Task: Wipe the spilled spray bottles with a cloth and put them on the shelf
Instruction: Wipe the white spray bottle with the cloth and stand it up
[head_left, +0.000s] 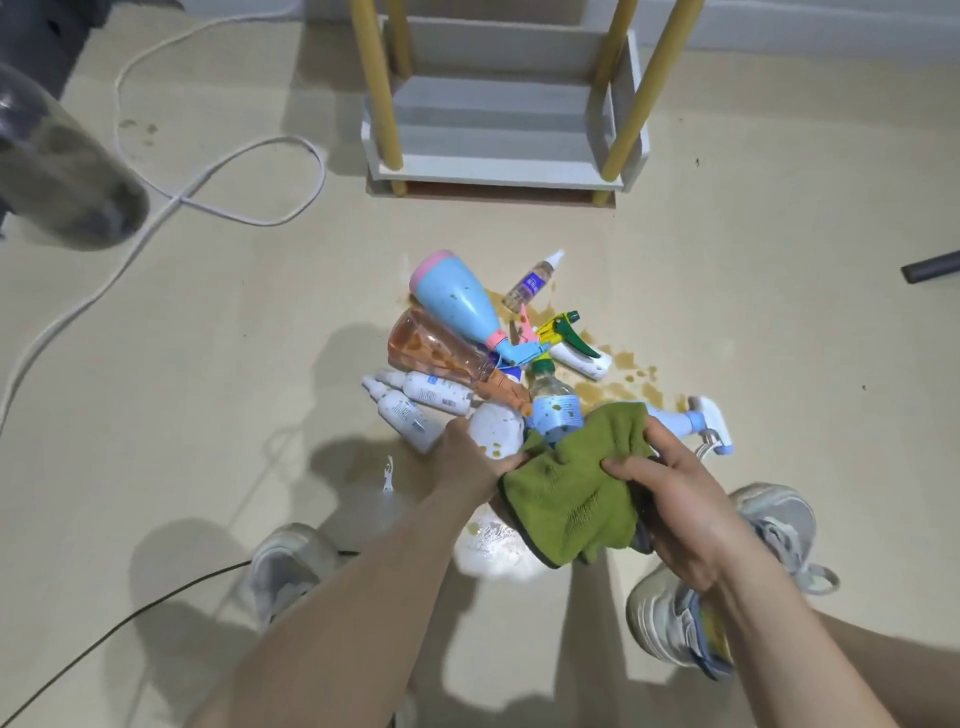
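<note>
A heap of several spray bottles lies on the floor in a brown spill (618, 384). A light blue bottle with a pink base (452, 293) tops the heap, over a clear orange bottle (431, 348). Small white bottles (415, 402) lie at the left. My left hand (467, 457) grips a white bottle (496, 426) at the heap's near edge. My right hand (675, 493) pinches a green cloth (576, 493), which drapes beside that bottle and hides its lower part. A bottle with a blue spotted label (558, 410) lies just behind the cloth.
A white shelf unit with yellow posts (498, 176) stands on the floor beyond the heap. A white cable (218, 171) loops at the left, a black cable (130, 618) runs near my left shoe (288, 566). My right shoe (774, 525) is close to the heap.
</note>
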